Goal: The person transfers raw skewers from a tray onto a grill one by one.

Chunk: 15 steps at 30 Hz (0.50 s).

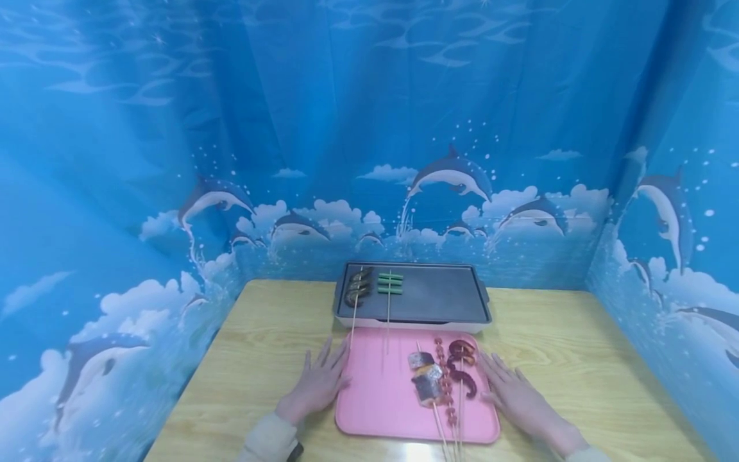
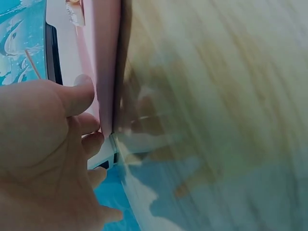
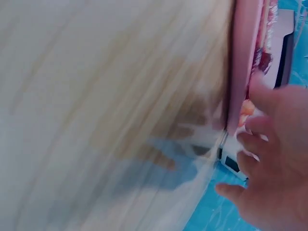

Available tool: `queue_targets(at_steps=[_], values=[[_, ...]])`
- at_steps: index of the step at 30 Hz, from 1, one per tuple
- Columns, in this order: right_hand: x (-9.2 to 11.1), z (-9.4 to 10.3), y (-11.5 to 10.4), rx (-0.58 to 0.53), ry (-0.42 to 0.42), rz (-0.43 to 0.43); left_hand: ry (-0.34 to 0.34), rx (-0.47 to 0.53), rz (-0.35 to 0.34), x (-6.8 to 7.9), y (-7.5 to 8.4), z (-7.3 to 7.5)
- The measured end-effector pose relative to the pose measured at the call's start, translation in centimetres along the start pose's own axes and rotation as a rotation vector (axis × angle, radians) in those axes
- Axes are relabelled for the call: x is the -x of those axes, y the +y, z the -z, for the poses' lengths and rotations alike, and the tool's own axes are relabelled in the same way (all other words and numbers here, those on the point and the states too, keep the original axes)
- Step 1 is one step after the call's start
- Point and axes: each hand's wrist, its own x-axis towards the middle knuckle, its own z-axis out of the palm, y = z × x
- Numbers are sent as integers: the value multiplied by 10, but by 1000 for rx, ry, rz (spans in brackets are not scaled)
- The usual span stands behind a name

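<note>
Resting left hand and right hand at opposite sides of the pink tray, spreading fingers nearly straight, gripping nothing; facing the tray on the wooden table, just before the griddle.

The pink tray looks like smooth plastic with a soft sheen, and the wood-grain tabletop is glossy enough to mirror hands and blue cloth. The griddle plate appears dark, flat and mostly matt, like coated metal. Skewer sticks look like plain wood, silvery chunks shine, and the backdrop resembles smooth, softly creased printed cloth.
</note>
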Motion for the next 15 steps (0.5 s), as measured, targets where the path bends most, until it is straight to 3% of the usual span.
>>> queue_targets(at_steps=[4,9,13,15], values=[[-9,10,-13,-41,65,-84,-6,24,0,2,-1,-3],[-20,25,-43,-281,128,-244,-11,48,2,3,0,-2],[-21,27,-67,-548,73,-330,-14,35,1,3,1,-2],[-19,24,-76,-625,22,-341,-14,28,1,3,1,-1]])
